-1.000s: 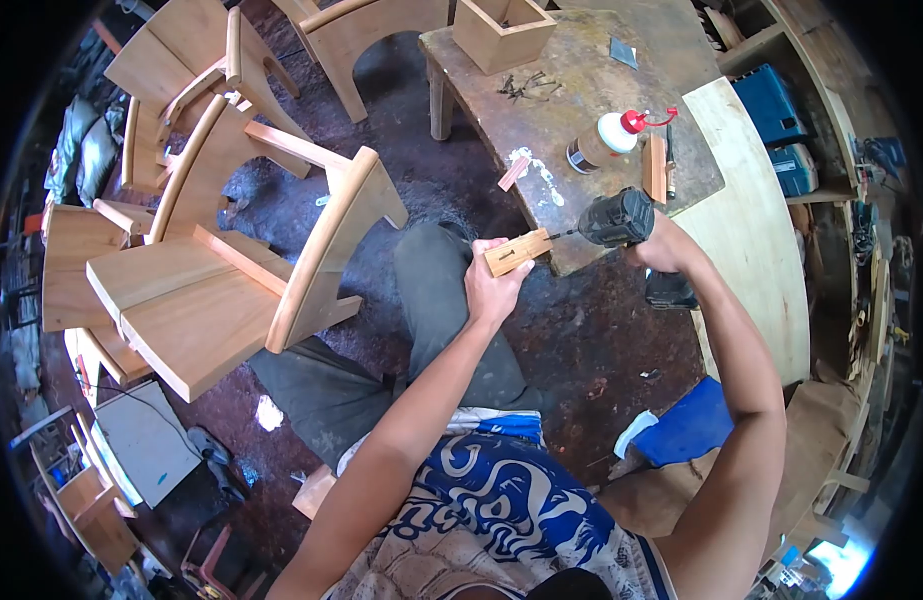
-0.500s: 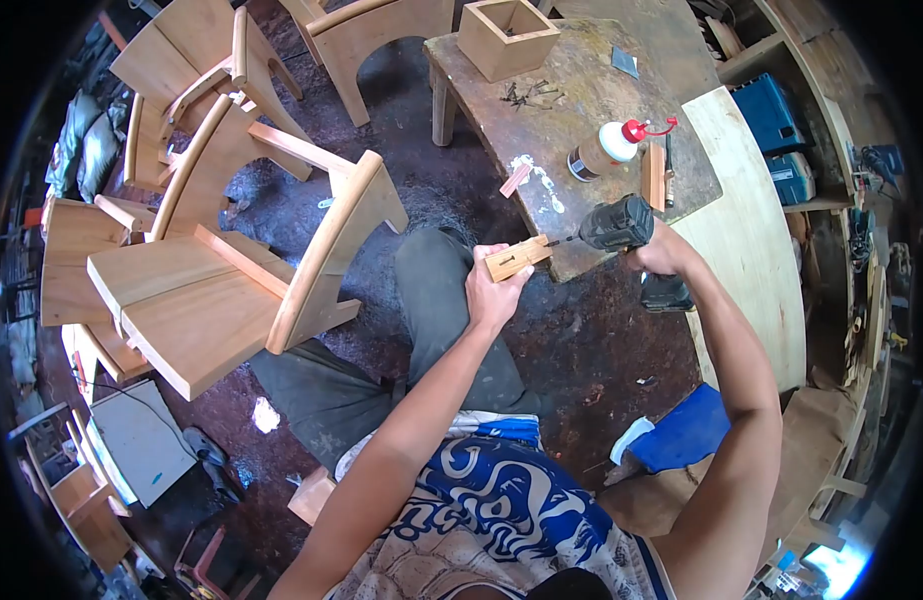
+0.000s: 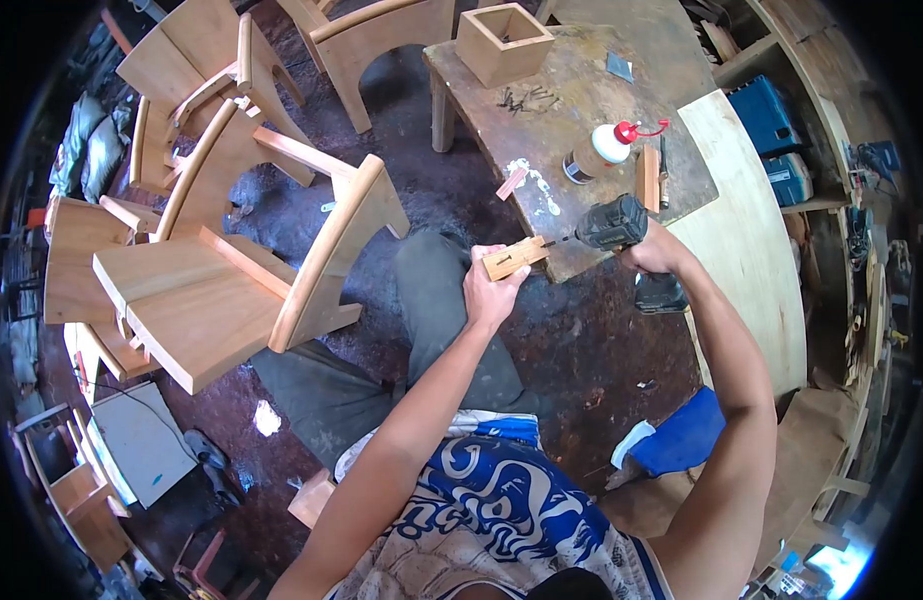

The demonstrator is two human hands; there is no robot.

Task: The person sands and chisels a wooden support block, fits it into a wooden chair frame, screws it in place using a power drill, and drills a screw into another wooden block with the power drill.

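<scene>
My left hand grips a small wooden block by its near end, above my knee and beside the low table's corner. A dark slot or screw shows on the block's upper face. My right hand is wrapped round the handle of a black power drill. The drill points left, and its thin bit meets or nearly meets the block's right end; exact contact is too small to tell.
The worn low table bears a wooden box, dark screws, a red-capped glue bottle and wood strips. A wooden chair stands at left. Blue cases sit on shelving at right.
The drill and my right hand have shifted very slightly left in view. The block stays in my left hand in nearly the same place.
</scene>
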